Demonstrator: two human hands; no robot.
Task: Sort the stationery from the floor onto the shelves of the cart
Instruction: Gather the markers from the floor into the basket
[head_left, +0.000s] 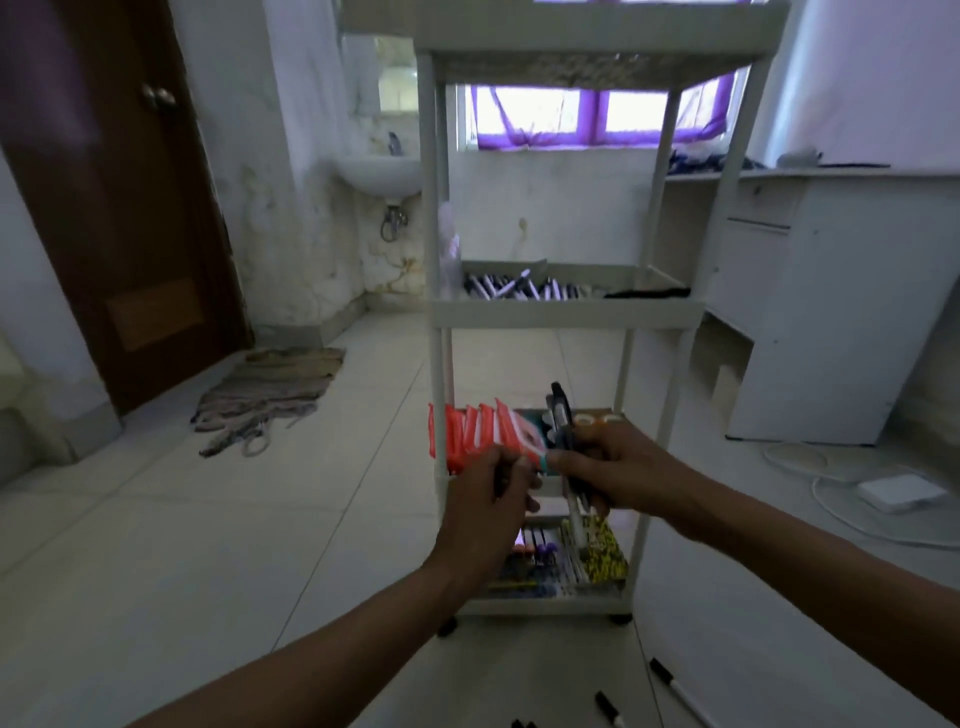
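Both my hands are raised in front of the cart (566, 312), level with its third shelf, presumably so the load can be split by type before shelving. My right hand (623, 467) is clamped around a bundle of pens (563, 431), held upright with caps up. My left hand (493, 499) has its fingers curled, pinching something thin and dark at the teal corner of the orange packets (478, 434); I cannot tell whether it also grips the packets. The packets stand in a row at the shelf's front left. Markers (511, 286) already lie on the second shelf, and mixed pens (550, 556) on the bottom one. Loose markers (670, 688) remain on the floor (208, 545) near my right arm.
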